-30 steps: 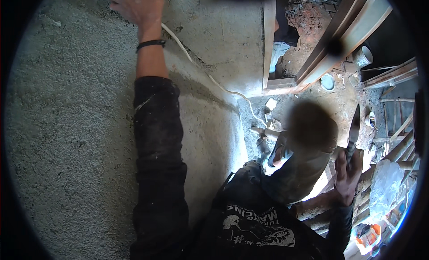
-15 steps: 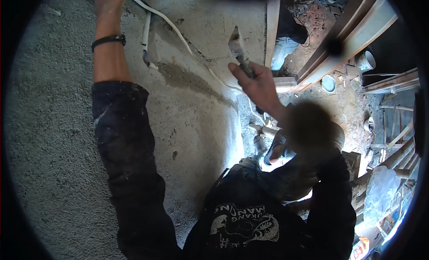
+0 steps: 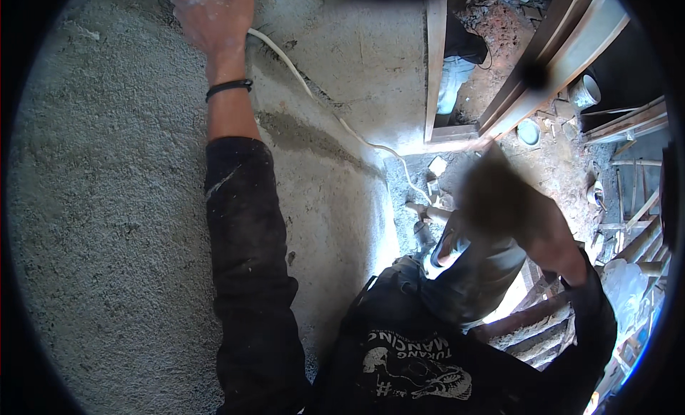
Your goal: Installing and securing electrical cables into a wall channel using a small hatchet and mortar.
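Observation:
My left hand (image 3: 217, 22) is up against the rough grey wall (image 3: 121, 172) at the top edge of the view. Its fingertips are cut off by that edge, so its grip is hidden. From beside its wrist a white cable (image 3: 289, 64) runs down across the smoother wall. Over on the right, a dark blurred spot covers most of my right hand (image 3: 553, 233). The grey pointed tip of a trowel (image 3: 494, 157) sticks out above the spot, and the hand is closed on its hidden handle.
A wooden door frame (image 3: 553, 65) stands at the upper right, with another person's light blue trouser leg (image 3: 451, 83) beside it. Buckets (image 3: 528, 132) and rubble lie on the floor. Beams (image 3: 531, 333) and a clear plastic sheet (image 3: 621, 294) are at the lower right.
My right hand has drawn the trowel away from the wall, down and to the right. In the picture my left hand now sits lower and further right, over the cable's upper part.

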`<action>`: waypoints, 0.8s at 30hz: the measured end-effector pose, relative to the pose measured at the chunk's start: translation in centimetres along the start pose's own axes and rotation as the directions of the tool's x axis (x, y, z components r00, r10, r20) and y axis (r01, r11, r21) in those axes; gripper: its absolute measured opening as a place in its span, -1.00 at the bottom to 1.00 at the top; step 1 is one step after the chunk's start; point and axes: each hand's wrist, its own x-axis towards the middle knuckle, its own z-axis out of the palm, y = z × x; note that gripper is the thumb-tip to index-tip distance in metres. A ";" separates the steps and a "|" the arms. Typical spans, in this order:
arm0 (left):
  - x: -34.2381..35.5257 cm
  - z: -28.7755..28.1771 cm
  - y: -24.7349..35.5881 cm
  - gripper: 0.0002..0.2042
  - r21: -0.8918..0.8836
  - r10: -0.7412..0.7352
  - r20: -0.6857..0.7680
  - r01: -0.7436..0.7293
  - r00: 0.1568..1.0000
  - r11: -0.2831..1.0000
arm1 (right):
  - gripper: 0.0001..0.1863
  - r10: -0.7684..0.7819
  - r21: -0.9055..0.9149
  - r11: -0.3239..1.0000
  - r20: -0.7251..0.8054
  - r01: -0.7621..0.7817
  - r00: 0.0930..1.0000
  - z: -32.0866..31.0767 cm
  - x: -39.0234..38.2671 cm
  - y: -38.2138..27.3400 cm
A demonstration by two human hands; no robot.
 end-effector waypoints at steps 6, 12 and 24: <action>-1.2 3.2 4.4 -0.15 0.371 -0.165 0.307 0.042 0.937 0.928 | -0.76 0.336 -0.084 0.922 -0.315 -0.378 0.888 -5.8 -12.3 0.6; -1.1 1.7 7.1 -0.19 -0.013 -0.294 0.173 0.301 0.940 0.954 | -0.70 0.403 -0.013 0.882 -0.494 -0.470 0.770 -5.0 -18.1 2.6; -0.6 1.2 4.2 -0.09 -0.195 -0.249 0.180 0.282 0.952 0.939 | -0.80 0.321 -0.408 0.762 -0.437 -0.503 0.840 -4.8 -17.4 3.5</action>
